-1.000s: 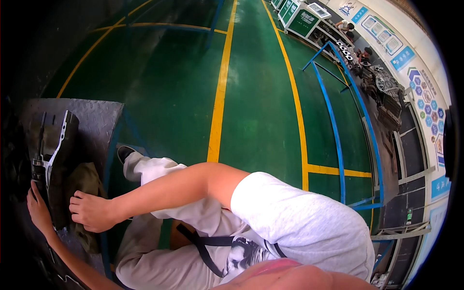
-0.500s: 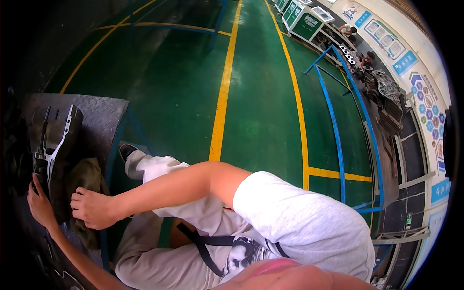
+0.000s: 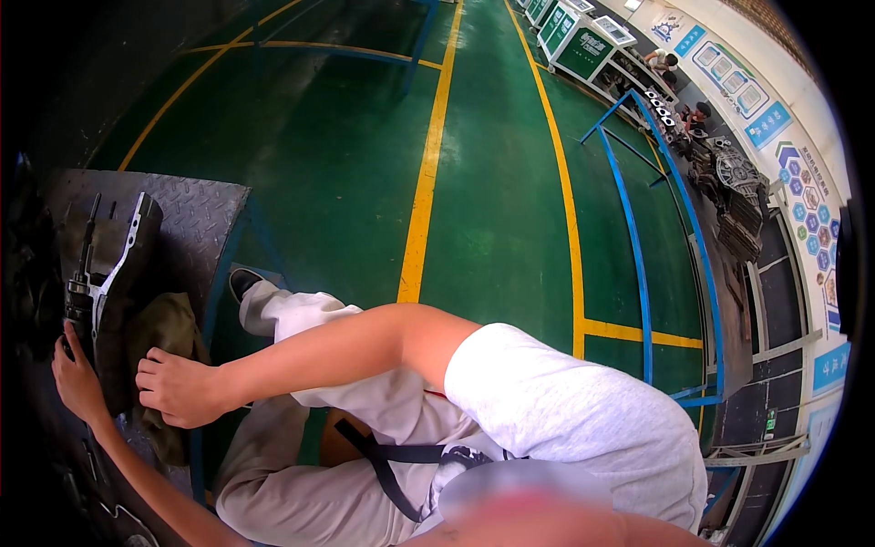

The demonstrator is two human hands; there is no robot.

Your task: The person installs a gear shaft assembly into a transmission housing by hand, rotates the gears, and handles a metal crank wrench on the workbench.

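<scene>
A metal casing (image 3: 137, 232) with a pale, holed flange edge lies on the dark checker-plate bench (image 3: 205, 205) at the left. Beside the flange a dark shaft (image 3: 89, 239) runs lengthwise, with a metal fitting at its near end. My left hand (image 3: 80, 378) is at the near end of this assembly, fingers stretched and apart, fingertips by the dark parts. My right hand (image 3: 178, 390) is curled over the near side of the casing, above an olive-brown cloth (image 3: 169, 333). Whatever its fingers grip is hidden.
Blue metal frames (image 3: 638, 264) stand on the green floor at the right. Beyond them are engine parts (image 3: 734, 173) on a bench and people farther back. Green-and-white cabinets (image 3: 579, 46) stand far right. Thin metal pieces (image 3: 128, 520) lie near my left forearm.
The view has shifted slightly, so the scene sits a little differently. Both hands stay at nearly the same places on the assembly; the left fingers have moved slightly.
</scene>
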